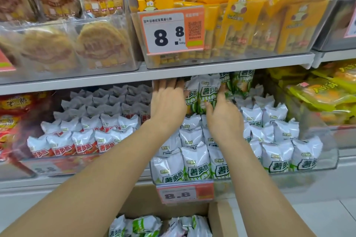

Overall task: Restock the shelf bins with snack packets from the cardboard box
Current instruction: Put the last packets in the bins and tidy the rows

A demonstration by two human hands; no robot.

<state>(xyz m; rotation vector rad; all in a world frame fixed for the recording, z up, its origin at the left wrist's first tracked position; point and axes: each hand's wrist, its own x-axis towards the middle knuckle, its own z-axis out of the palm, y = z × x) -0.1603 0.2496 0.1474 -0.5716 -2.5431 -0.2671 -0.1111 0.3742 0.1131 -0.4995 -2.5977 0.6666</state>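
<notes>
A clear shelf bin on the lower shelf holds several rows of white-and-green snack packets. My left hand reaches deep into the bin under the upper shelf, fingers straight, touching the left side of the upright back-row packets. My right hand lies against the same packets from the right, its fingers extended and pressing on them. Neither hand's fingers curl round a packet. Below, an open cardboard box holds more white-and-green packets.
A neighbouring bin on the left holds white-and-red packets. The upper shelf carries a bin of yellow packs with an 8.8 price tag, and round biscuits. Yellow-green bags lie at right.
</notes>
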